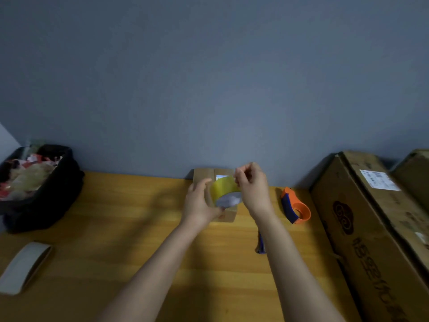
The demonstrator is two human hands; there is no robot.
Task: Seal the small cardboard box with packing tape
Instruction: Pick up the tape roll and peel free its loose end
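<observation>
A small brown cardboard box stands on the wooden table against the grey wall, with a white label on top. Right above it I hold a roll of yellowish clear packing tape. My left hand grips the roll from its left side. My right hand is at the roll's upper right edge, its fingertips pinched together at the tape surface. Much of the box is hidden behind the roll and both hands.
An orange and blue tape dispenser lies right of the box, a dark blue pen-like tool nearer me. Large cardboard boxes line the right edge. A black bin of scraps sits far left, an empty tape core front left.
</observation>
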